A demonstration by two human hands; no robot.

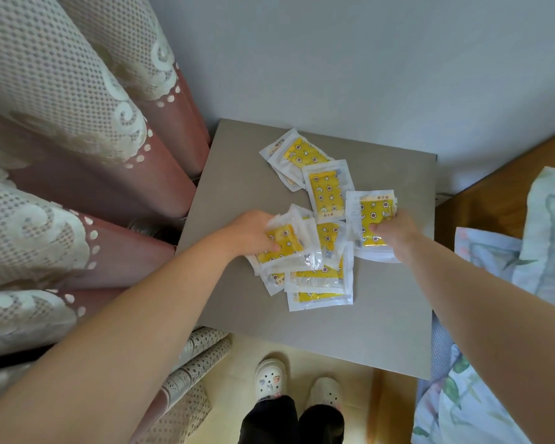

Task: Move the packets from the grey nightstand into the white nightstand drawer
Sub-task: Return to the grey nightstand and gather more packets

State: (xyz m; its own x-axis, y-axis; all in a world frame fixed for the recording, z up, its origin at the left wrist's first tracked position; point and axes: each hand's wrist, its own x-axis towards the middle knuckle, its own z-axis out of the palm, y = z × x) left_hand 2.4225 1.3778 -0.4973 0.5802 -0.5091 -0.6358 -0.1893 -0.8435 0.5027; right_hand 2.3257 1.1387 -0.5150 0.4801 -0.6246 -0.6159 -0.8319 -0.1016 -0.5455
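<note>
Left hand [250, 233] grips packets [321, 280] on grey nightstand [391, 315] beside curtain [77, 129].

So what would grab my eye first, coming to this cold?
A scatter of yellow packets lies on the grey nightstand in the middle of the view. Both hands are in the pile: the left hand grips a bunch at its left side, and the right hand holds one packet at its right edge. Lace-trimmed pink curtains fill the left side.
</note>
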